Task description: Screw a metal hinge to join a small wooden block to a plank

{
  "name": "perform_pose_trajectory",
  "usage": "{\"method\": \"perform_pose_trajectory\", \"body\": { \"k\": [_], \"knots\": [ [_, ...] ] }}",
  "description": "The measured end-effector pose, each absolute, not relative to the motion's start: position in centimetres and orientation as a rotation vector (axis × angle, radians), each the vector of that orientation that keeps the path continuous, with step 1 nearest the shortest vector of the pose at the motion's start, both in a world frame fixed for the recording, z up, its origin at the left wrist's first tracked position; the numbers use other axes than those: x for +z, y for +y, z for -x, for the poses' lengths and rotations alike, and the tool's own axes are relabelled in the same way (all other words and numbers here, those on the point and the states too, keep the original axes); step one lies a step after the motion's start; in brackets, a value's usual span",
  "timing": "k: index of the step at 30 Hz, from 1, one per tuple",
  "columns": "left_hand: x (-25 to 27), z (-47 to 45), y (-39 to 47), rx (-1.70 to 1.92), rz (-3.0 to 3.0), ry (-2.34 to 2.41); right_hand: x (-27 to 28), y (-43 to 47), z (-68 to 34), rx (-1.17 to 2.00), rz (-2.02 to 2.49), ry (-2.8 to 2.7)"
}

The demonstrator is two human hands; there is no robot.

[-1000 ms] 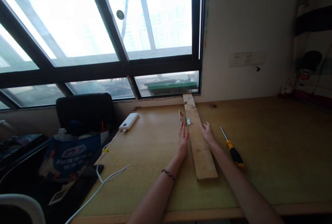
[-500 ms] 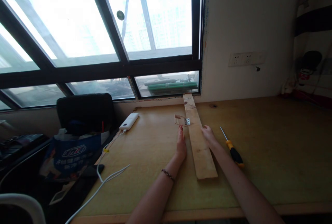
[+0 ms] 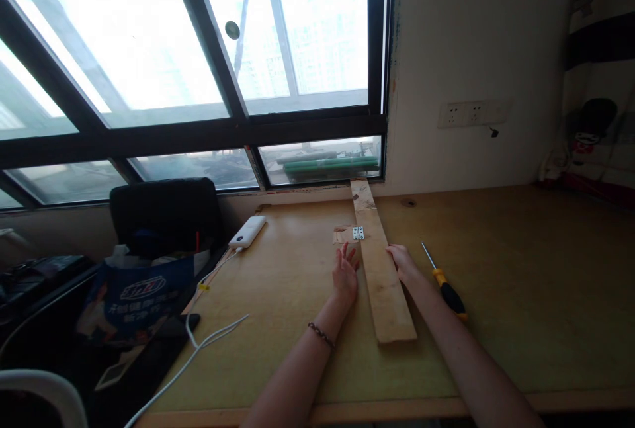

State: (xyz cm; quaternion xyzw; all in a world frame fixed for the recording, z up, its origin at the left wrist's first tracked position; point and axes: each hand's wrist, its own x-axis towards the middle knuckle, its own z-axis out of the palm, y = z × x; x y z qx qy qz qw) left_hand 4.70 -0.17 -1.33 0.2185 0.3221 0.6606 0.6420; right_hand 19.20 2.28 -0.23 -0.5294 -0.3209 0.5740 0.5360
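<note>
A long wooden board (image 3: pixel 384 282) lies lengthwise on the table, its far end at the window sill. A metal hinge (image 3: pixel 358 233) sits at the board's left edge and joins it to a small thin wooden piece (image 3: pixel 342 235), which looks flat on the table. My left hand (image 3: pixel 344 274) is just below that piece, palm turned up and fingers spread, holding nothing. On the other side, my right hand (image 3: pixel 401 262) grips the board's right edge; some of its fingertips are hidden. A screwdriver (image 3: pixel 445 286) with a yellow and black handle lies right of my right forearm.
A white power bank (image 3: pixel 247 232) with a white cable (image 3: pixel 213 335) rests along the table's left side. Beyond that edge stand a black chair (image 3: pixel 163 213) and a blue bag (image 3: pixel 143 296). The window (image 3: pixel 297 38) and a wall with sockets (image 3: pixel 464 114) bound the back.
The small hinged wooden piece was tilted up and now lies flatter, with more of the hinge showing. My left hand has turned and spread its fingers. My right hand stays at the board's edge.
</note>
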Motion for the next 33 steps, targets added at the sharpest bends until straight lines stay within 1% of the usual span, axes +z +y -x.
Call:
{"method": "perform_pose_trajectory", "body": {
  "k": [9, 26, 33],
  "knots": [
    [-1.14, -4.26, -0.25, 1.434, -0.411, 0.679, 0.18, 1.97, -19.13, 1.404, 1.238, -0.705],
    [-1.5, -3.85, 0.08, 1.414, -0.228, 0.564, 0.0, 2.21, -19.01, 1.459, 1.287, -0.632],
    [-1.94, -4.74, 0.22, 1.41, -0.24, 0.681, 0.8, 1.68, -18.87, 1.481, 1.35, -0.638]
  ]
}}
